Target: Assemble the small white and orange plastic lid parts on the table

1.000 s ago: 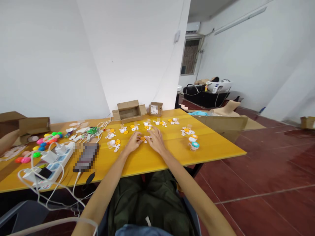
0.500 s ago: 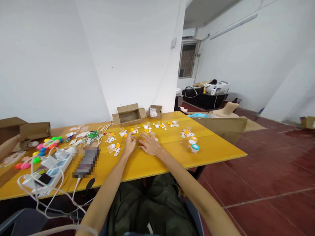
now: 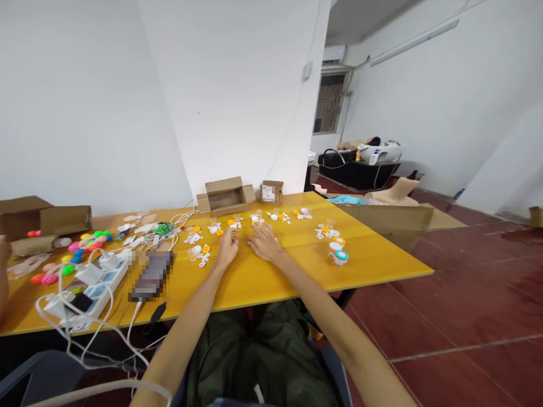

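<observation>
Over the middle of the yellow table point(image 3: 305, 271), my left hand point(image 3: 229, 246) rests with its fingers loosely bent and nothing visible in them. White and orange small plastic parts point(image 3: 234, 222) lie just beyond its fingertips. Beside it, my right hand point(image 3: 263, 243) reaches forward, palm down, fingers apart, partly covering small white parts. Several more clusters of white discs, orange rings and clear cups surround the hands, one point(image 3: 201, 254) to the left and another point(image 3: 327, 230) to the right. A clear cup with a teal-rimmed lid point(image 3: 341, 258) stands at the right.
An open cardboard box point(image 3: 224, 199) and a smaller carton point(image 3: 271, 193) stand against the wall. Leftward are a phone point(image 3: 151, 276), a power strip point(image 3: 99, 289) with tangled cables, and colourful plastic balls point(image 3: 77, 254). Another person's arm point(image 3: 3, 277) shows at the left edge.
My view has shifted slightly. My right hand's spread fingers have drawn together somewhat, and my hands are a little farther apart. The other person's arm has pulled back from the box at the left.
</observation>
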Motion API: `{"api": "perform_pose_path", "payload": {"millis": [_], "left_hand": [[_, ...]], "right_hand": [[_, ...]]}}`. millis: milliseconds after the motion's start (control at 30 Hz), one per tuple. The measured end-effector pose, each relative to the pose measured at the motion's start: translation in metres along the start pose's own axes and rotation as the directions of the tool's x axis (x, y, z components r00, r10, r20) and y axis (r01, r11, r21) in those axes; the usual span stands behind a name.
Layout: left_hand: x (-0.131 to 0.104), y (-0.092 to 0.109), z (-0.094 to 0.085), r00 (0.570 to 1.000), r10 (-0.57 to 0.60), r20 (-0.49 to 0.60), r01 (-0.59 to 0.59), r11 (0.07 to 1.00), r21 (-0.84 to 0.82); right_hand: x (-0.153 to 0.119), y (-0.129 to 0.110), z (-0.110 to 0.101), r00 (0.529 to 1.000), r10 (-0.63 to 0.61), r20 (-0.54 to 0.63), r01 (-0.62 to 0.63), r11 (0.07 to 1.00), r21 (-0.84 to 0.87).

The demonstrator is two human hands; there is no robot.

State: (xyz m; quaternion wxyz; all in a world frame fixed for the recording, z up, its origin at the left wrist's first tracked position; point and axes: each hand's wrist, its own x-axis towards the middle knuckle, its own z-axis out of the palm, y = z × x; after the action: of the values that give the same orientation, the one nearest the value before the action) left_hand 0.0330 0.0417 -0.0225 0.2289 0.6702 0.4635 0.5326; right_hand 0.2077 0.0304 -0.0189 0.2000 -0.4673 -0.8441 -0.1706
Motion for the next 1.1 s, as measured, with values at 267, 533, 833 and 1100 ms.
{"api": "perform_pose_path", "payload": {"millis": [267, 533, 833, 1100], "left_hand": [[-0.001, -0.004, 0.001, 1.000, 0.018, 0.021, -0.019, 0.999, 0.037], [-0.002, 0.000, 0.001, 0.998, 0.017, 0.064, -0.018, 1.000, 0.023], [-0.002, -0.005, 0.003, 0.997, 0.018, 0.075, -0.017, 1.000, -0.011], [0.000, -0.011, 0.003, 0.997, 0.024, 0.072, -0.024, 1.000, 0.001]], "right_hand": [[-0.007, 0.015, 0.000, 0.975, 0.218, 0.044, -0.220, 0.975, 0.031], [-0.014, 0.034, -0.008, 0.927, 0.355, 0.121, -0.362, 0.931, 0.038], [-0.021, 0.049, -0.020, 0.867, 0.456, 0.200, -0.463, 0.886, -0.010], [-0.034, 0.069, -0.020, 0.858, 0.488, 0.162, -0.490, 0.871, -0.033]]}}
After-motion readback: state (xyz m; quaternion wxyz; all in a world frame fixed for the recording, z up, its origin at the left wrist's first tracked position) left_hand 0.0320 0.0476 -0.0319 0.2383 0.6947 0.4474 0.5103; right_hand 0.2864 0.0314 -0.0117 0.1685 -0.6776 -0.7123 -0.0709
